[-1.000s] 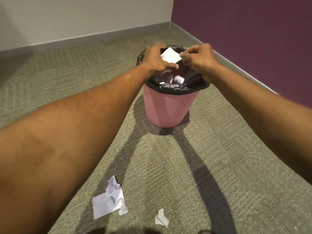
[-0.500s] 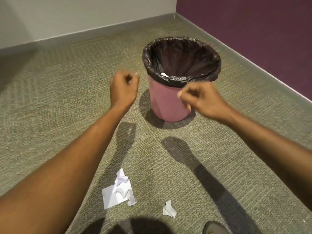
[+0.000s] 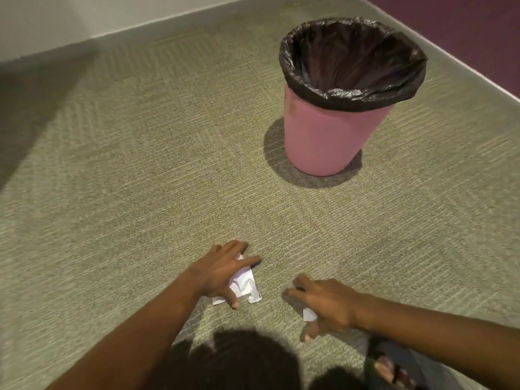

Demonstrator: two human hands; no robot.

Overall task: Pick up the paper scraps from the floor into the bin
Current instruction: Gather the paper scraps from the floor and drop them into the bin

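Note:
A pink bin (image 3: 323, 142) with a black liner (image 3: 351, 94) stands on the carpet at the upper right. My left hand (image 3: 216, 274) is down on the floor with fingers spread over a crumpled white paper scrap (image 3: 243, 282); thumb and fingers lie on either side of it. My right hand (image 3: 326, 302) lies over a smaller white scrap (image 3: 309, 315), which peeks out between thumb and fingers. Both scraps still lie on the carpet, well short of the bin. The bin's contents are hidden from this angle.
Grey-green carpet (image 3: 140, 178) covers the floor. A white wall with a grey baseboard (image 3: 168, 21) runs along the back and a purple wall (image 3: 464, 23) along the right. My sandalled foot (image 3: 385, 367) is at the bottom right.
A scrap was dropped in the bin, then both hands came away from the rim and down to the floor, landing on the two scraps. The view has lowered and pulled back from the bin.

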